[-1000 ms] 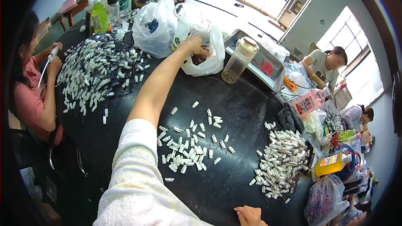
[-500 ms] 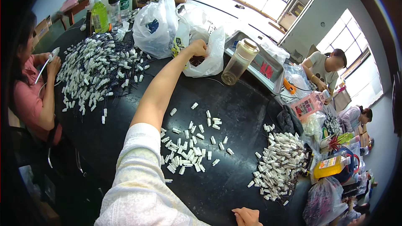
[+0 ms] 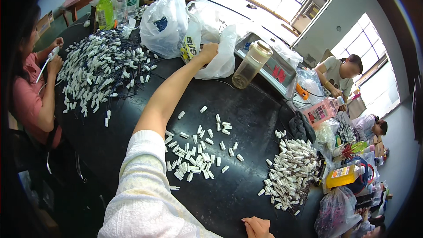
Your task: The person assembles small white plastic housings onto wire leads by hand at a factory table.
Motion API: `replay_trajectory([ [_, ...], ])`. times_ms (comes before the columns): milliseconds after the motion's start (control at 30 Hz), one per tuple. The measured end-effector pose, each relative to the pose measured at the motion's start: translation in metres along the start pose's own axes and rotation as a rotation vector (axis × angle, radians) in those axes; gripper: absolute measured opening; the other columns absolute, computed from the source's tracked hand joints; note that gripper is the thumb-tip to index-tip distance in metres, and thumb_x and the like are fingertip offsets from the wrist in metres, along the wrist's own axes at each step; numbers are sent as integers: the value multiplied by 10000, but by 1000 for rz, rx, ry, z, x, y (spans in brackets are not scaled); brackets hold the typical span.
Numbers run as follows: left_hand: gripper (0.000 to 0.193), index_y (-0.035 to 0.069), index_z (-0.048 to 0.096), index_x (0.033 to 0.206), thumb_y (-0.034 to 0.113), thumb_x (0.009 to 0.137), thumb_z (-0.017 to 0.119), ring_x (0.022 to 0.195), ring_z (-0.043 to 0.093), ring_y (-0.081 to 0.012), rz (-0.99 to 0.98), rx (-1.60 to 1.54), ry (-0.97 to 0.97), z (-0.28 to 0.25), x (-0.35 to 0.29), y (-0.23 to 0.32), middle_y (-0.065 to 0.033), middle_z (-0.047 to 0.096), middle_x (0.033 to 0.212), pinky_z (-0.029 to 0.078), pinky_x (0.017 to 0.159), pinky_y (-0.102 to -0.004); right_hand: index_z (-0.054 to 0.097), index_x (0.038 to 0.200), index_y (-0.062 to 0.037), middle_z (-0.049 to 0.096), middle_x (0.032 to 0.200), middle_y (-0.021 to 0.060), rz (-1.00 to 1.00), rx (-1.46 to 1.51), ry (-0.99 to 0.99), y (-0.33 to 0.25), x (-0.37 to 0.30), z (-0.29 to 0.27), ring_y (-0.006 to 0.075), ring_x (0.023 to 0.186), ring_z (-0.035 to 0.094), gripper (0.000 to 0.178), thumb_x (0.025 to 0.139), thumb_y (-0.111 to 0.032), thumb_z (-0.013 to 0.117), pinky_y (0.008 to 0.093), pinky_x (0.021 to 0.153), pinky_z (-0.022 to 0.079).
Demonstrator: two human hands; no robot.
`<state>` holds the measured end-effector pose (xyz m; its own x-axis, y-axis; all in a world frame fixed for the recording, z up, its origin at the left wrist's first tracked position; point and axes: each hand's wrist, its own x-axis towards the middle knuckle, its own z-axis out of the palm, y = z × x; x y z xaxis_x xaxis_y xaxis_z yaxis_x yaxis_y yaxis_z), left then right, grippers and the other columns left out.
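Observation:
My left hand point(image 3: 209, 53) reaches far across the black table to the mouth of a white plastic bag point(image 3: 222, 64). Its fingers are hidden by the hand itself and the bag's folds, so what they hold cannot be made out. At the lower edge rests my right hand point(image 3: 257, 227), fingers curled in and nothing visible in them; the frame cuts part of it off. Small white plastic connectors point(image 3: 194, 158) lie scattered right of my left forearm. Farther right is a heap of white connectors with dark wires point(image 3: 291, 172).
A large heap of wired connectors point(image 3: 99, 68) covers the left side. Behind stand a bulging bag point(image 3: 165, 28), a clear jar point(image 3: 251, 66) and a grey tray point(image 3: 286, 89). Pink point(image 3: 324, 111) and yellow point(image 3: 343, 175) bottles line the right. Several people sit around.
My left hand has come up slightly, and the brownish contents seen below it in the bag are now covered. The view has shifted a little. My right hand stays in place.

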<state>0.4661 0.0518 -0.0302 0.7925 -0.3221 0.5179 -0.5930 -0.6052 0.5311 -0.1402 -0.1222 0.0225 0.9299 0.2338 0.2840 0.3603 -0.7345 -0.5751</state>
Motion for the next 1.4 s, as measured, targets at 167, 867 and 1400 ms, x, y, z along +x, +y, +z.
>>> replay_trajectory([
  [167, 365, 33, 580, 985, 281, 720, 616, 955, 553, -356, 32, -365, 131, 19, 4, 3, -202, 593, 1016, 433, 788, -383, 589, 868, -15, 509, 602, 111, 26, -4, -7, 2, -1, -1, 256, 472, 506, 135, 750, 42, 557, 337, 412, 376],
  [867, 153, -31, 449, 927, 69, 821, 494, 790, 608, -347, -228, -75, 545, -27, -3, 50, -225, 593, 836, 495, 655, -397, 590, 879, -19, 510, 612, 110, 28, 8, 24, -1, -2, -3, 252, 487, 511, 161, 738, 52, 556, 338, 420, 376],
  [1400, 92, -15, 351, 869, 2, 917, 274, 943, 551, -461, -300, -1681, 486, -127, 5, 34, -303, 515, 970, 494, 830, -510, 590, 877, -27, 531, 646, 125, -21, 28, 54, 8, -3, -3, 276, 515, 532, 133, 760, 31, 562, 349, 436, 390],
])
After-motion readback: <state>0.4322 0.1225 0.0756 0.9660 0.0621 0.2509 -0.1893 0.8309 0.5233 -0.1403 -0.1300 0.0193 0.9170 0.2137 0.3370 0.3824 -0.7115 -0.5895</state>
